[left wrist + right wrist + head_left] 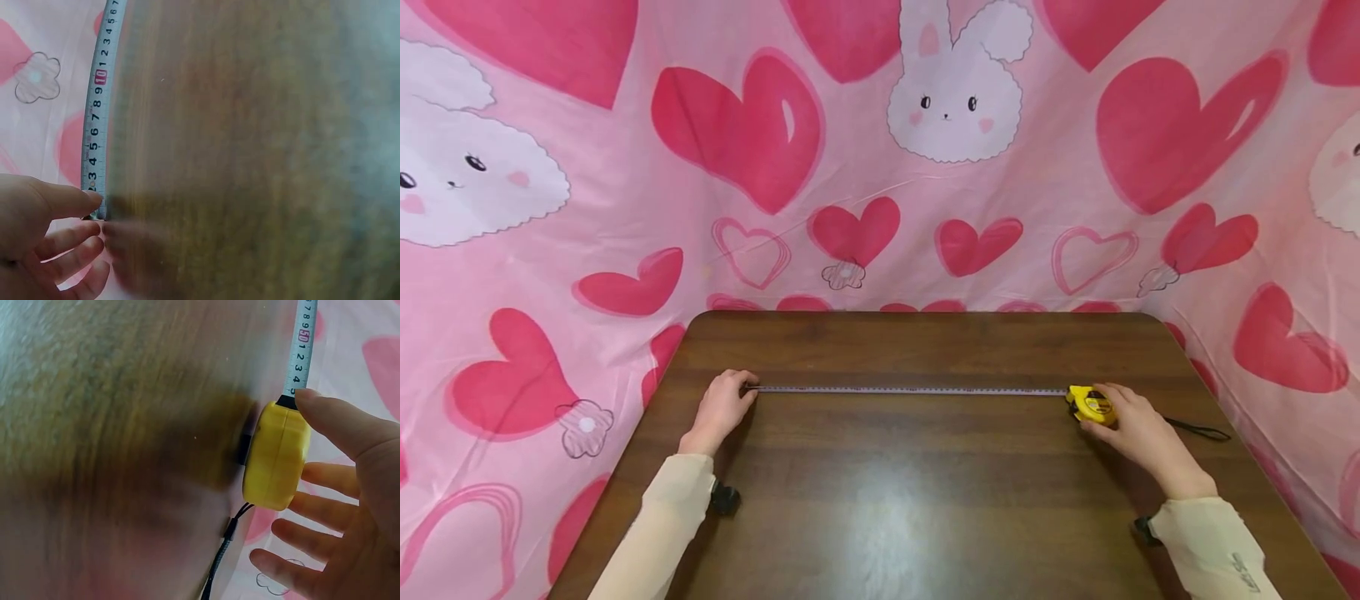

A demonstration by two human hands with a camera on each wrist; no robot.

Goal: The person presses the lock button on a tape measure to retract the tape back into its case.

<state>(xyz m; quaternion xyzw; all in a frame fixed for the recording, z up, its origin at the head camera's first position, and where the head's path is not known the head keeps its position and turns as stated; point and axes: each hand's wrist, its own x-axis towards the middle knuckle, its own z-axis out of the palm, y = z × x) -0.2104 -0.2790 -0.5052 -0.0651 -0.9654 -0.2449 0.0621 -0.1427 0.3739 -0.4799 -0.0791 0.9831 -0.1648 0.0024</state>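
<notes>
One tape blade (913, 391), if left hand (718, 410) pinching it slips, could recoil toward right hand (1138, 427) gripping its yellow case (1086, 404).

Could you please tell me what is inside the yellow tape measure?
The opaque yellow tape measure hides its inside; of its graduated blade, only the length running out to the left hand can be seen.

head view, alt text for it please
A person's left hand holds the end of a pale measuring tape, drawn from a yellow rounded case in the right hand across a brown wooden table. Pink heart-print fabric hangs behind.
</notes>
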